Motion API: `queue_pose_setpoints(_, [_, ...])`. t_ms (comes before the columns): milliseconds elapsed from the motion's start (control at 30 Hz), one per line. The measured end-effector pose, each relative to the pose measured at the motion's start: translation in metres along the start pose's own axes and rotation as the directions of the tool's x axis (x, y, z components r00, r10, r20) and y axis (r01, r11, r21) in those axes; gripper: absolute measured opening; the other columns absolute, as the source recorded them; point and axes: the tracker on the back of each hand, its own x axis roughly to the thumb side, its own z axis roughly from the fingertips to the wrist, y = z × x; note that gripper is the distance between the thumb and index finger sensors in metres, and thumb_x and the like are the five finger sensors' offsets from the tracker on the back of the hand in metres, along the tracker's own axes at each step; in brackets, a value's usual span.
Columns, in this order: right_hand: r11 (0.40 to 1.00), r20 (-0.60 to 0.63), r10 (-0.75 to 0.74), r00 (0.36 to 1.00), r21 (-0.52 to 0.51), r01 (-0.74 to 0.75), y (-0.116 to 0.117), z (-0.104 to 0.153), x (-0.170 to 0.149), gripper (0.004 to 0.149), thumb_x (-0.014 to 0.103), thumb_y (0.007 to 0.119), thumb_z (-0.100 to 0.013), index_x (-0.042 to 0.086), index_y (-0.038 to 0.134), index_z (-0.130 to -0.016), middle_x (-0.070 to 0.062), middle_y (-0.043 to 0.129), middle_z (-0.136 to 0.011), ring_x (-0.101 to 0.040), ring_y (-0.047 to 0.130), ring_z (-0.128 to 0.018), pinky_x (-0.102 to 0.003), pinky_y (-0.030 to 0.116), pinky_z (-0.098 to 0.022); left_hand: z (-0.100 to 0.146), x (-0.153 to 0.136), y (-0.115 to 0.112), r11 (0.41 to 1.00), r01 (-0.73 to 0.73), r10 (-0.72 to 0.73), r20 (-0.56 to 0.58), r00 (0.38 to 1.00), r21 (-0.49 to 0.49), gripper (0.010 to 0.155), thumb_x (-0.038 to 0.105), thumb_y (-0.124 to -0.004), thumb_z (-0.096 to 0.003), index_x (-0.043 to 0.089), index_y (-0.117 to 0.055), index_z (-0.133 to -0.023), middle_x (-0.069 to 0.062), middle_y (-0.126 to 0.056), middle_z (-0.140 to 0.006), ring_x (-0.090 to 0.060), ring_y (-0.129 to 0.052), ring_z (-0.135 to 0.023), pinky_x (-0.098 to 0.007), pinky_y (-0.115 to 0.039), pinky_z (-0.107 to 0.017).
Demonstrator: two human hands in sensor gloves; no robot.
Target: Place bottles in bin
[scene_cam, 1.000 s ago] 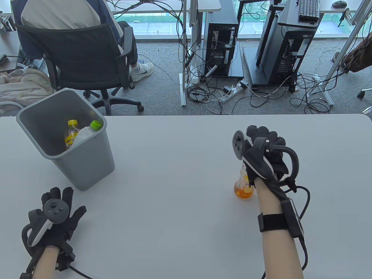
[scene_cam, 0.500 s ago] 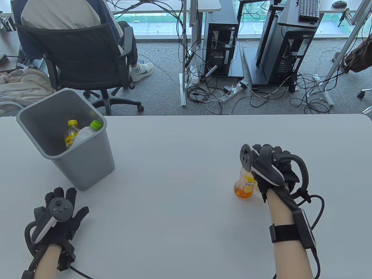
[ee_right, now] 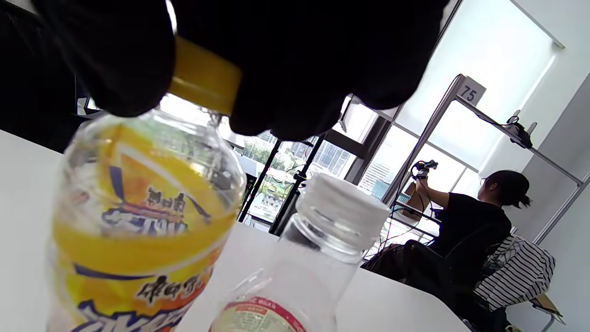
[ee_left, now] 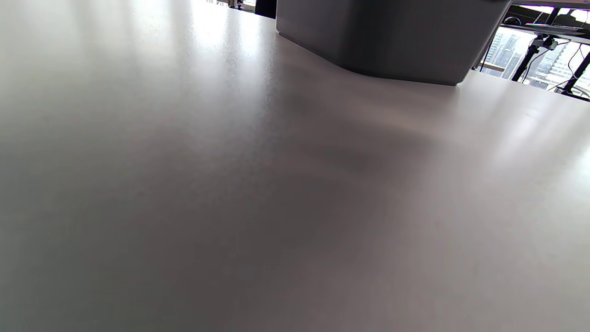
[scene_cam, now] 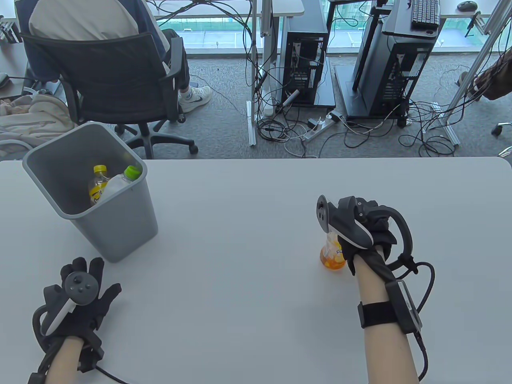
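My right hand (scene_cam: pixel 362 228) had come back left and closed in over the orange bottle (scene_cam: pixel 333 256) — half a second before, it sat a touch further right and lower, and a full second back it was higher on the table with the fingers still lumped above the cap. In the right wrist view my fingers (ee_right: pixel 295 69) wrapped around the yellow cap (ee_right: pixel 203 76), pinching the bottle by its top. So I read that as the grasp made, or very nearly. Whether the base had left the table (scene_cam: pixel 240 224) yet, I couldn't tell.

Right beside it stood a clear bottle with a white cap (ee_right: pixel 343 207), so close that I'd judge a sloppy lift could knock it over.

My left hand (scene_cam: pixel 78 298) had barely stirred: flat on the table, fingers spread, holding nothing, just in front of the grey bin (scene_cam: pixel 116 228).

The bin stood well apart from my right hand, on the far left, with a yellow-capped bottle (scene_cam: pixel 98 184) and a green-capped bottle (scene_cam: pixel 120 180) already lying inside. That left the orange one to carry across, and the clear one after it.
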Motion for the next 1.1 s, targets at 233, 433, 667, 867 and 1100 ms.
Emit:
queue_pose_setpoints(233, [0.984,0.008,-0.09,0.996,-0.153,0.09,-0.042,-0.003,0.018,0.059,0.05,0.082,-0.042,0.032,0.067,-0.095,0.003,0.088,-0.086,-0.021,0.091,-0.07,-0.045,0.076,-0.063,0.001,-0.002,0.001,1.0,-0.02,0.02,-0.005,1.0,0.011,0.085,0.074,-0.052,-0.0484,0.042,-0.011,-0.116,0.003,0.002,-0.127,-0.03,0.0,-0.122,-0.067,-0.021,-0.085])
queue_pose_setpoints(433, [0.932,0.033,-0.239,0.97,-0.274,0.239,-0.088,-0.004,0.046,0.058,0.049,0.084,-0.041,0.033,0.067,-0.094,0.003,0.088,-0.087,-0.021,0.091,-0.07,-0.045,0.077,-0.063,0.003,-0.005,0.004,0.999,-0.039,0.039,-0.007,0.999,0.032,0.085,0.074,-0.052,-0.0481,0.042,-0.013,-0.116,0.003,-0.002,-0.127,-0.03,-0.001,-0.122,-0.067,-0.021,-0.085])
queue_pose_setpoints(667, [0.822,0.107,-0.331,0.938,-0.455,0.342,-0.139,0.007,0.092,0.058,0.049,0.085,-0.041,0.033,0.066,-0.093,0.003,0.087,-0.088,-0.021,0.092,-0.071,-0.044,0.077,-0.063,0.005,-0.01,0.005,0.997,-0.063,0.065,-0.022,0.998,0.05,0.085,0.074,-0.053,-0.048,0.042,-0.014,-0.116,0.003,-0.002,-0.127,-0.03,-0.004,-0.122,-0.067,-0.022,-0.085])
queue_pose_setpoints(867, [0.689,0.236,-0.448,0.862,-0.523,0.502,-0.181,0.018,0.14,0.058,0.049,0.084,-0.042,0.033,0.063,-0.093,0.003,0.085,-0.09,-0.021,0.09,-0.073,-0.044,0.076,-0.064,0.009,-0.014,0.008,0.992,-0.089,0.092,-0.027,0.995,0.086,0.085,0.073,-0.054,-0.0476,0.041,-0.015,-0.116,0.002,-0.003,-0.127,-0.031,-0.005,-0.122,-0.067,-0.023,-0.085])
queue_pose_setpoints(1100, [0.607,0.368,-0.532,0.762,-0.461,0.647,-0.2,0.032,0.201,0.058,0.049,0.083,-0.044,0.033,0.061,-0.095,0.003,0.083,-0.092,-0.021,0.089,-0.075,-0.044,0.075,-0.066,0.012,-0.015,0.008,0.992,-0.082,0.086,-0.041,0.995,0.092,0.084,0.073,-0.054,-0.0474,0.041,-0.016,-0.116,0.002,-0.004,-0.127,-0.031,-0.006,-0.122,-0.067,-0.024,-0.085])
